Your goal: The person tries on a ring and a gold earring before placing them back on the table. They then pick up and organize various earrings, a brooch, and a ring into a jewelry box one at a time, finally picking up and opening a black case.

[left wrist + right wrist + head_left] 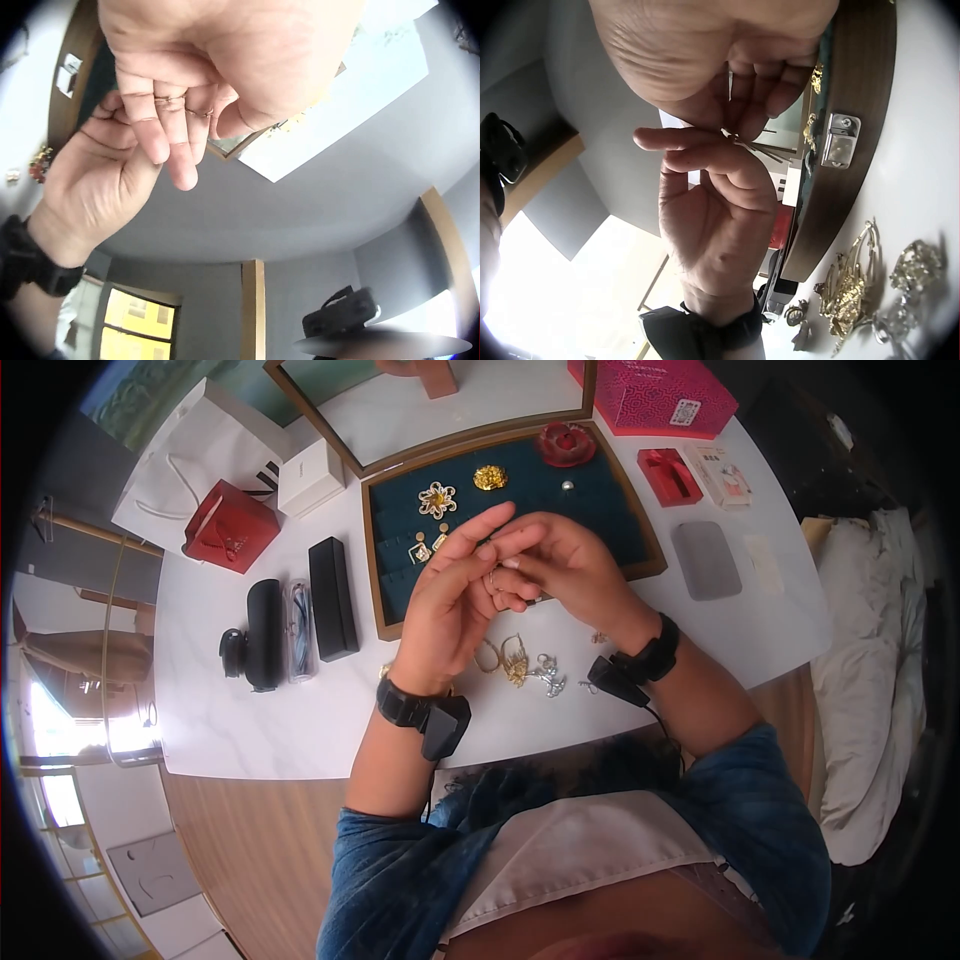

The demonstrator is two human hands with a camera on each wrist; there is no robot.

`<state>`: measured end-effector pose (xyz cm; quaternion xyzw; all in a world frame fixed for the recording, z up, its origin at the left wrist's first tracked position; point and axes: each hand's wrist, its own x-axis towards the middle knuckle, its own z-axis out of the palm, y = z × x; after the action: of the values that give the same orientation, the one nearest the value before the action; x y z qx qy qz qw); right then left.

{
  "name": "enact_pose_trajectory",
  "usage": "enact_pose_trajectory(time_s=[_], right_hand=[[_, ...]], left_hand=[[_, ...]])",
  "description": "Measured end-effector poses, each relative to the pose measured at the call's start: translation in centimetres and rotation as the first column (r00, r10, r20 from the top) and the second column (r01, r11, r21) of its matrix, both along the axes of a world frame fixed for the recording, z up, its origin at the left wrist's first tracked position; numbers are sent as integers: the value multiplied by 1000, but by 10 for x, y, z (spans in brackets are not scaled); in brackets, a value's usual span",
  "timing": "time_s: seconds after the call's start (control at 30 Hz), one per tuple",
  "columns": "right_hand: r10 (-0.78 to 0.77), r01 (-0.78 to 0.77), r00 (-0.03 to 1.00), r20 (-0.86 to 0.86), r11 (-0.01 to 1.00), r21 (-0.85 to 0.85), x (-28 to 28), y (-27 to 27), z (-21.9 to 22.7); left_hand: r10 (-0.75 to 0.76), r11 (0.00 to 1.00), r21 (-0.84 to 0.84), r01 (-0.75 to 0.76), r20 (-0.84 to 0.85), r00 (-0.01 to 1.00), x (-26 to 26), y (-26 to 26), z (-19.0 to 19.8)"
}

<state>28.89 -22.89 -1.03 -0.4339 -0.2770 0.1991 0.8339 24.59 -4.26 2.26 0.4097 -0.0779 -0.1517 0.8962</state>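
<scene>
Both hands meet over the front of a teal-lined jewellery box [385, 618]. My left hand [440, 600] is raised with its index finger fairly straight; thin rings [170, 99] circle its fingers in the left wrist view. Against its fingers, my right hand [580, 565] brings thumb and fingertips together. A small shiny metal piece [730, 134] shows between those fingertips in the right wrist view, mostly hidden. Inside the box lie a petal-shaped brooch [437, 501], a gold flower [490, 478], a red flower [565, 446] and square earrings [419, 548].
Gold jewellery [515, 665] and a silver piece [549, 676] lie below the hands. A long black box [332, 600], glasses case [264, 635] and red bag [232, 525] stand left. To the right are a red box [669, 477] and grey pad [706, 560].
</scene>
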Motion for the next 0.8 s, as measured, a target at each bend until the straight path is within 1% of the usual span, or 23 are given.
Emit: enact_pose_trajectory(time_s=[0.07,0.17,0.27,0.37,0.47,0.5,0.57,0.67,0.73,0.77,0.8], right_hand=[[-14,14,1000,-1,1000,-25,-1,-1,3],[7,-7,1000,-4,1000,9,1,1,-1],[4,-4,1000,-11,1000,-31,0,-1,2],[23,-23,1000,-2,999,-28,0,-2,6],[66,-65,998,-14,996,68,1,-4,4],[-10,10,1000,-3,1000,0,1,-4,3],[-158,161,987,36,978,-133,-1,-5,1],[-317,325,945,79,937,-127,0,1,-7],[-333,367,926,176,903,-224,5,-2,-13],[-336,390,915,225,881,-270,7,-2,-11],[-348,398,913,210,871,-288,5,-2,-10]], left_hand=[[-1,1000,3,1,8,1000,0,0,-1],[-60,987,-150,62,20,998,1,4,-4],[-95,975,-196,103,49,994,2,5,-5],[-110,968,-216,126,84,990,2,5,-6],[-95,988,-109,106,102,990,2,4,-4],[-81,992,-85,93,135,988,2,2,-4],[-54,997,-38,63,201,978,2,-5,-6],[38,976,191,-106,328,944,-2,-10,-1],[123,920,272,-282,483,867,-1,-15,-8],[154,879,299,-371,559,815,0,-17,-8],[106,769,401,-497,688,718,0,-16,-5]])
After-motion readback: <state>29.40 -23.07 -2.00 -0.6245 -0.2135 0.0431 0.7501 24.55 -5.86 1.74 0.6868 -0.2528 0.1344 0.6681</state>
